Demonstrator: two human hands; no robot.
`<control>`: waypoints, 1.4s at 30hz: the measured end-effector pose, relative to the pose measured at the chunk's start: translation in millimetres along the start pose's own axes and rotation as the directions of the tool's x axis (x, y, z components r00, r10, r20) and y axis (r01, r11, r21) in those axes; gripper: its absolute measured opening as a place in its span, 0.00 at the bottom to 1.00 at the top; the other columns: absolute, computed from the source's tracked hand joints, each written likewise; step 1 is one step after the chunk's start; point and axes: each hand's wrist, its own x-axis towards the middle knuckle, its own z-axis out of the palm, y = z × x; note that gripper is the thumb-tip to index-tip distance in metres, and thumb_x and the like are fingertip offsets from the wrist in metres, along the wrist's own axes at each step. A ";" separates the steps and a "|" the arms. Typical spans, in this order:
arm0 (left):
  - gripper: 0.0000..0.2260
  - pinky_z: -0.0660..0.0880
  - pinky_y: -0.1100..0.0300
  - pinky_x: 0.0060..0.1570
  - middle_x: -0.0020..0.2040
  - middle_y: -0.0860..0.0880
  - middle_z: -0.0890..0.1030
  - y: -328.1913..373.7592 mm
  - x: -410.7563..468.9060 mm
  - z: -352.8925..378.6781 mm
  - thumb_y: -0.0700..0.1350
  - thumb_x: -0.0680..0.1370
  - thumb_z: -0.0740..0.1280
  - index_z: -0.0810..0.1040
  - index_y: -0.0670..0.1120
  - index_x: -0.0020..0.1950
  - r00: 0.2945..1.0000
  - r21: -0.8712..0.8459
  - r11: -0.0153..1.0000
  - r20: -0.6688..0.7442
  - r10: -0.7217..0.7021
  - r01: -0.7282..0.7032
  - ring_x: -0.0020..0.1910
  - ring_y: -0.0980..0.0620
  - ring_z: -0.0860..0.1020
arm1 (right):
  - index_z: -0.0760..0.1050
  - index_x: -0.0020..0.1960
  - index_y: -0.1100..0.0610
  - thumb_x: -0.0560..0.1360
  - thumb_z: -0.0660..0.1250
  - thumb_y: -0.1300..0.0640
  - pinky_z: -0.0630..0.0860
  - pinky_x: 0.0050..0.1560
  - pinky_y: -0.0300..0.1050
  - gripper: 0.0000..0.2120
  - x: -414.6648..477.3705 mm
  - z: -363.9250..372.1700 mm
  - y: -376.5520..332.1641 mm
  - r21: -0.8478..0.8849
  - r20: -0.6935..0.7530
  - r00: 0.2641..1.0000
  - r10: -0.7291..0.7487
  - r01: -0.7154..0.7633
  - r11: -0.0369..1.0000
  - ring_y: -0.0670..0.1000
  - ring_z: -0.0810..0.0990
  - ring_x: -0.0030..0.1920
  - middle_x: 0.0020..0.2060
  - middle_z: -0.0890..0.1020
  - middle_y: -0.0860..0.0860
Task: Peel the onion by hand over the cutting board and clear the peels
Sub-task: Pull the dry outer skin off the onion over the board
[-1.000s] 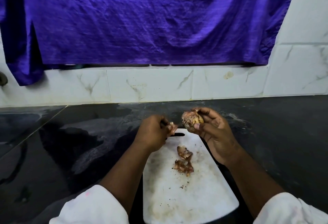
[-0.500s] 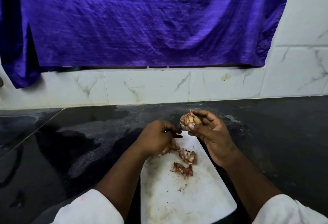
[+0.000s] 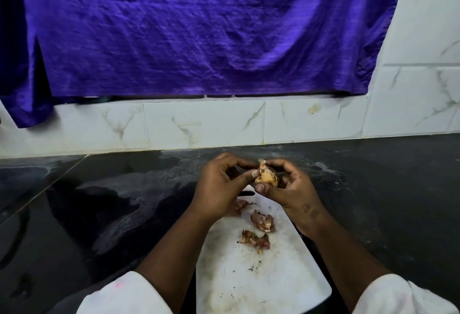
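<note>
Gripping one onion (image 3: 267, 177): left hand (image 3: 219, 189), right hand (image 3: 291, 190); three peels (image 3: 262, 221) below.

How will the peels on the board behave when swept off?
Probably very light and flimsy: the peels lie as thin, curled, crumpled scraps. Likely to scatter or crumble rather than slide as one, since small flecks dot the board. They look dry, so sticking seems unlikely, though I can't confirm.

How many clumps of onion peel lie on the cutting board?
3 peel clumps: one partly under the left hand; one mid-board; one nearer the person. More may be hidden.
</note>
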 end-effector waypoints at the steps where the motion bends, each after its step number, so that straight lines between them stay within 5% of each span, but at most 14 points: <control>1: 0.05 0.79 0.63 0.42 0.47 0.51 0.84 -2.1 1.1 0.0 0.41 0.76 0.78 0.88 0.48 0.50 1.000 -0.015 1.000 0.000 -0.007 0.007 0.41 0.61 0.81 | 0.79 0.60 0.56 0.61 0.83 0.56 0.83 0.56 0.51 0.29 -0.4 -0.1 0.2 -0.018 0.000 1.000 -0.007 0.007 1.000 0.57 0.85 0.57 0.54 0.86 0.55; 5: 0.04 0.83 0.46 0.47 0.45 0.49 0.85 -5.8 2.0 0.2 0.41 0.75 0.78 0.87 0.49 0.46 0.997 -0.083 0.993 0.011 -0.078 0.079 0.43 0.50 0.83 | 0.78 0.59 0.57 0.61 0.83 0.56 0.83 0.52 0.47 0.29 -1.7 0.8 -0.5 -0.063 0.003 1.000 -0.027 0.027 0.998 0.54 0.85 0.55 0.52 0.86 0.54; 11: 0.01 0.82 0.50 0.46 0.45 0.49 0.86 -3.0 -0.4 2.1 0.43 0.79 0.75 0.84 0.48 0.48 0.996 -0.032 0.996 0.036 -0.079 0.081 0.46 0.47 0.84 | 0.78 0.57 0.54 0.61 0.84 0.57 0.84 0.52 0.49 0.28 -1.0 -1.2 1.8 -0.112 -0.024 0.998 -0.059 0.056 0.992 0.53 0.86 0.53 0.51 0.86 0.53; 17: 0.01 0.80 0.65 0.38 0.42 0.48 0.87 -0.9 -1.5 5.6 0.42 0.78 0.76 0.86 0.45 0.49 0.993 -0.029 0.993 0.038 -0.114 0.115 0.39 0.57 0.84 | 0.74 0.57 0.58 0.59 0.85 0.62 0.81 0.44 0.39 0.31 -1.9 0.7 3.3 -0.197 0.008 0.996 -0.085 0.085 0.977 0.42 0.84 0.46 0.47 0.84 0.53; 23: 0.02 0.83 0.50 0.43 0.44 0.48 0.84 -3.7 -0.1 7.1 0.40 0.77 0.76 0.86 0.47 0.45 0.999 0.053 0.997 -0.024 -0.049 0.050 0.42 0.48 0.83 | 0.73 0.55 0.49 0.55 0.86 0.45 0.83 0.45 0.45 0.34 -3.2 1.4 6.0 -0.346 0.012 0.985 -0.174 0.168 0.923 0.47 0.82 0.49 0.51 0.80 0.50; 27: 0.02 0.82 0.42 0.47 0.45 0.48 0.83 -1.9 -1.3 7.8 0.40 0.78 0.74 0.84 0.46 0.47 1.000 0.047 0.999 -0.005 0.007 -0.007 0.45 0.46 0.82 | 0.73 0.55 0.49 0.55 0.87 0.47 0.83 0.44 0.45 0.35 -2.2 1.3 5.7 -0.336 0.000 0.984 -0.177 0.166 0.927 0.48 0.83 0.48 0.49 0.81 0.51; 34: 0.02 0.77 0.53 0.45 0.48 0.52 0.78 3.7 -5.7 7.1 0.42 0.82 0.69 0.78 0.48 0.50 0.988 0.196 0.971 0.095 0.120 -0.136 0.46 0.54 0.78 | 0.73 0.52 0.47 0.57 0.87 0.48 0.83 0.41 0.51 0.31 -0.8 0.5 8.3 -0.392 -0.018 0.979 -0.204 0.181 0.902 0.51 0.82 0.46 0.48 0.81 0.51; 39: 0.02 0.77 0.57 0.45 0.48 0.52 0.79 3.9 -5.7 9.8 0.42 0.82 0.69 0.80 0.49 0.50 0.990 0.138 0.986 0.116 0.082 -0.098 0.46 0.53 0.79 | 0.73 0.50 0.48 0.59 0.86 0.45 0.77 0.38 0.36 0.28 0.4 0.3 5.7 -0.484 -0.080 0.956 -0.282 0.210 0.850 0.42 0.78 0.43 0.47 0.79 0.48; 42: 0.02 0.80 0.57 0.44 0.46 0.52 0.82 0.9 -2.4 6.2 0.41 0.79 0.74 0.84 0.48 0.48 0.998 0.059 0.998 0.044 0.034 -0.037 0.44 0.52 0.81 | 0.74 0.50 0.46 0.56 0.86 0.41 0.82 0.42 0.48 0.30 0.8 -1.1 7.3 -0.464 -0.066 0.965 -0.255 0.197 0.863 0.46 0.80 0.46 0.49 0.79 0.48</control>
